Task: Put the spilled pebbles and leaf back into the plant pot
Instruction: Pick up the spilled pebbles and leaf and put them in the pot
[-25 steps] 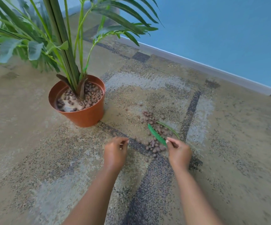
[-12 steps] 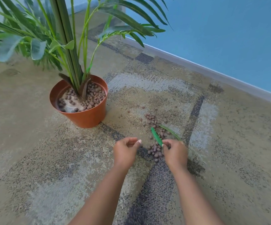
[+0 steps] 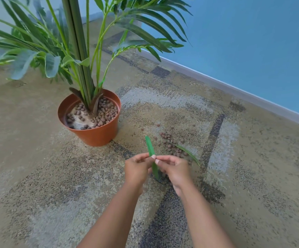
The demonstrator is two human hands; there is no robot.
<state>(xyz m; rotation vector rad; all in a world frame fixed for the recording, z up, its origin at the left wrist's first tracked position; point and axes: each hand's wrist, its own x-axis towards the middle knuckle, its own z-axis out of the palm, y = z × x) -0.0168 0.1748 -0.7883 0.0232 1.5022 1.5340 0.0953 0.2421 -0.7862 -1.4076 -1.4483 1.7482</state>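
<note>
From the head view, the green leaf [image 3: 150,146] is lifted off the carpet [image 3: 234,176]. Its long axis runs nearly straight away from the person and its far tip leans slightly left toward the plant pot [image 3: 95,136]; the left hand [image 3: 136,170] and right hand [image 3: 176,170] meet at its middle, each grip pinched onto the blade. The terracotta pot stands upright just left of the hands and holds the palm stems and a partial layer of brown pebbles [image 3: 106,113], while the spilled pebbles [image 3: 169,140] lie scattered on the carpet just beyond the right hand, with a thinner leaf [image 3: 187,152] lying slantwise across them.
</note>
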